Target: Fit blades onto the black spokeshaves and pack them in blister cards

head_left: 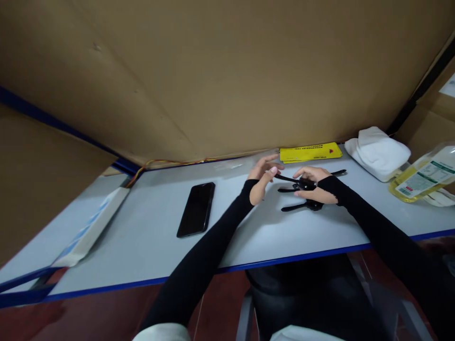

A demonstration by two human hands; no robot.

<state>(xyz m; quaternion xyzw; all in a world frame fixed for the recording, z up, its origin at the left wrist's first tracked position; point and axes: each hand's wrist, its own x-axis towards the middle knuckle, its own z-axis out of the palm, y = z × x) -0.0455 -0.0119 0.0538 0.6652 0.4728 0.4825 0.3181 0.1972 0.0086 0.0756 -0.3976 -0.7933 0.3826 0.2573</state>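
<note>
Above the table, right grip curled round a black tool, inward-bent left grip pinching its handle.

Head-cam POV — shot from above the near table edge, facing fwd & down past black sleeves to left hand and right hand, mid-dist., right of ctr. — wide framing from cardboard wall to tiled flr.
</note>
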